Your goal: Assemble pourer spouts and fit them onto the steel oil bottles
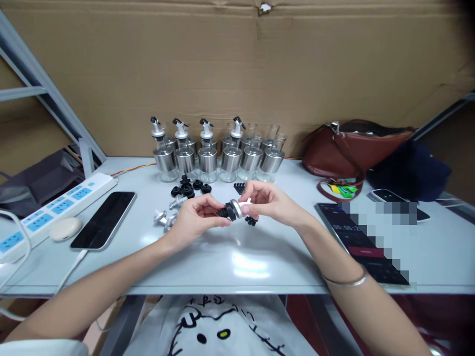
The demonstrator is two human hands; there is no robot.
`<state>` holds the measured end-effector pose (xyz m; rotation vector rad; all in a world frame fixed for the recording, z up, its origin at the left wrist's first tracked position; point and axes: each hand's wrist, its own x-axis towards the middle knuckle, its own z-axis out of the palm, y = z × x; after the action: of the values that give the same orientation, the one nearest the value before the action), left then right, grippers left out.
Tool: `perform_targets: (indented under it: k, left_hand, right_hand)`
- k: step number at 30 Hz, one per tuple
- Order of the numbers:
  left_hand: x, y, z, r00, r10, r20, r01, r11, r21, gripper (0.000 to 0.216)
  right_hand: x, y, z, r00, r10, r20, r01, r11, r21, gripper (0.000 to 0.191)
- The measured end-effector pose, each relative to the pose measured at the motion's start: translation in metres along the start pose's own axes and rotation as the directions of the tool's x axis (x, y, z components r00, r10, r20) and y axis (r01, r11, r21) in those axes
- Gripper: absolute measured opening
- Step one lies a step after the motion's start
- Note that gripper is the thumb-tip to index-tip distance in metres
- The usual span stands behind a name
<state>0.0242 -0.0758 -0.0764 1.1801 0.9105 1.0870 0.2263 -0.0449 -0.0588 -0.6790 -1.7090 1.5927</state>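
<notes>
Black, probably rubbery stopper (pixel 228 212), best held around its sides: left hand (pixel 200 212) pinches it at 9 o'clock, right hand (pixel 270 202) the silver cap (pixel 236 208) (likely light, slick) at 3 o'clock.

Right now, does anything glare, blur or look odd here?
Head view: white glare on the tabletop, below the right hand in frame; head view: blocky pixels over part of the timer screen; head view: a dark, blurred top-right corner.

The hands (pixel 272 203) partly hide the pourer (pixel 236 208) between them
</notes>
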Motion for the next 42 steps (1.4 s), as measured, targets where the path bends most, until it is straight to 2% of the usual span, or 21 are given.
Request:
perform_targets:
  k: [3,10,18,27,35,38,40,42]
  left_hand:
    - [0.0,-0.001,-0.001,1.0,-0.011,0.017,0.011,1.0,0.007,0.03]
    - [-0.001,0.0,-0.003,0.998,0.043,0.04,-0.044,0.998,0.04,0.026]
    - [0.002,-0.005,-0.005,0.998,0.059,0.018,-0.06,0.995,0.082,0.024]
    - [0.001,-0.004,-0.006,0.996,0.077,0.037,-0.079,0.995,0.059,0.024]
    - [0.001,-0.005,-0.006,0.987,0.139,0.085,-0.149,0.982,0.115,0.021]
    - [0.001,-0.005,-0.006,0.975,0.211,0.075,-0.222,0.957,0.188,0.024]
    - [0.0,-0.005,-0.007,0.959,0.274,0.08,-0.285,0.92,0.27,0.027]
    - [0.0,-0.005,-0.008,0.94,0.324,0.108,-0.341,0.87,0.356,0.027]
  right_hand:
    - [-0.001,-0.002,0.0,1.0,0.003,0.017,-0.003,1.0,0.001,0.027]
    - [-0.001,0.003,-0.001,0.999,-0.019,0.031,0.019,1.0,0.018,0.025]
    - [-0.001,0.003,0.006,1.0,-0.021,0.007,0.021,0.999,-0.041,0.028]
    - [0.0,0.005,0.009,0.999,-0.004,0.043,0.003,1.0,0.021,0.027]
    - [0.0,0.009,0.009,0.998,0.001,0.068,-0.001,1.0,0.002,0.026]
    - [0.0,0.007,0.007,0.998,-0.042,0.038,0.045,0.995,-0.084,0.025]
    - [-0.001,0.003,0.005,0.99,-0.134,-0.037,0.119,0.956,-0.269,0.022]
    - [-0.002,0.0,0.006,0.974,-0.208,-0.09,0.143,0.872,-0.469,0.02]
